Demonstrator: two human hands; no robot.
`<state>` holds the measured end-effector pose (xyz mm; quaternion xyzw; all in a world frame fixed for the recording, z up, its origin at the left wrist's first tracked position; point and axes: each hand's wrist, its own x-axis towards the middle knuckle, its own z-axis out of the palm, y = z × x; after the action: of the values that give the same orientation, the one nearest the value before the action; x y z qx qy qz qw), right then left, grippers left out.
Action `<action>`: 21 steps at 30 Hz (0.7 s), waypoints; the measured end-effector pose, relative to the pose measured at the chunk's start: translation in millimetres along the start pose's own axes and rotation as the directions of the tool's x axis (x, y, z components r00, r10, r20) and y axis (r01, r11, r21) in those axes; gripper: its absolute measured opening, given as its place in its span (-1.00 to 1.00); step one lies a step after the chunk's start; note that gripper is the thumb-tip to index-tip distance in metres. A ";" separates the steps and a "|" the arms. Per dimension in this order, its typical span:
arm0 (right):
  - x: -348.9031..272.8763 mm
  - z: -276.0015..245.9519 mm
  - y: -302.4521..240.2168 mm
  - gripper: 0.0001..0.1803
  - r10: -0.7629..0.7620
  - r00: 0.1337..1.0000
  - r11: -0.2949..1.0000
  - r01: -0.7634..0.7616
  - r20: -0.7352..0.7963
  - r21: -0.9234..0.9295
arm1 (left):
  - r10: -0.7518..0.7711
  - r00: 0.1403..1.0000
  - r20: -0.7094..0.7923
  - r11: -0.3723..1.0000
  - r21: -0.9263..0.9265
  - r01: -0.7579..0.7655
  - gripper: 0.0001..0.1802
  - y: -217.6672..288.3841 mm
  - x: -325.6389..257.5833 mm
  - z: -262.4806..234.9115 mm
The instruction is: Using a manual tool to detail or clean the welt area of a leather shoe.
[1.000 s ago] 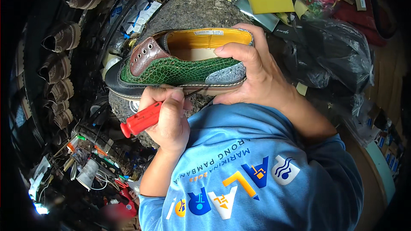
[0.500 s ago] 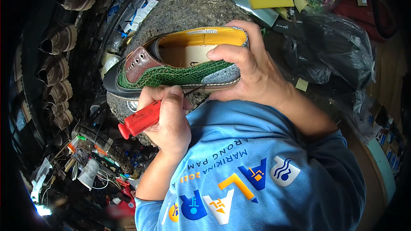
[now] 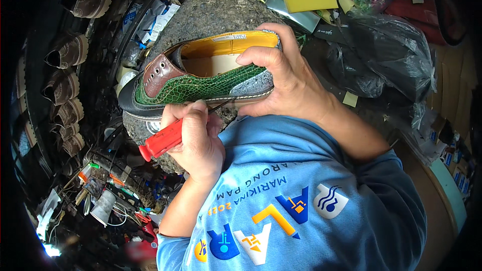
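Shoe (image 3: 201, 90), one, green, brown and black: heel within the right hand (image 3: 286, 83), toe beyond the left hand (image 3: 197, 138). Tool (image 3: 168, 138), one, red handle, thin dark shaft: directed from the left fingers toward the right, beside the welt (image 3: 251, 97); tip contact cannot be told. Handling, as judged: shaft low along the seam, pressure short and even, heel braced, right fingers off the point's line. Left fingers: closed round the handle. Right fingers: spread to heel width, gripping; one over the collar, one beneath the sole
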<state>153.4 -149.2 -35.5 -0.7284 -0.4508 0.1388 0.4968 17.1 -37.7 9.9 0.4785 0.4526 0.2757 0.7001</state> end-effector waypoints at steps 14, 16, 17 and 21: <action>3.1 -2.3 0.0 -0.06 -0.011 1.000 1.000 0.011 0.000 0.023 | -0.056 0.998 -0.020 0.990 -0.133 0.053 -0.89 -6.9 6.6 -9.6; 4.9 -2.4 0.0 -0.06 -0.034 0.999 0.999 0.034 -0.004 0.014 | -0.040 0.999 -0.019 0.994 -0.102 0.038 -0.89 -5.4 7.3 -8.4; 4.9 -2.5 -0.1 -0.06 -0.032 0.999 0.999 0.032 -0.003 0.015 | -0.052 0.998 -0.032 0.996 -0.076 0.049 -0.89 -4.9 7.1 -8.0; 4.6 -1.4 0.3 -0.07 -0.032 0.999 0.999 0.032 -0.005 0.020 | -0.082 0.996 -0.046 0.995 -0.056 0.079 -0.89 -4.7 7.6 -9.0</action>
<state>157.0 -146.4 -34.0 -0.7165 -0.4598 0.1334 0.5074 12.1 -29.5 1.5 0.4342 0.4806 0.2708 0.7121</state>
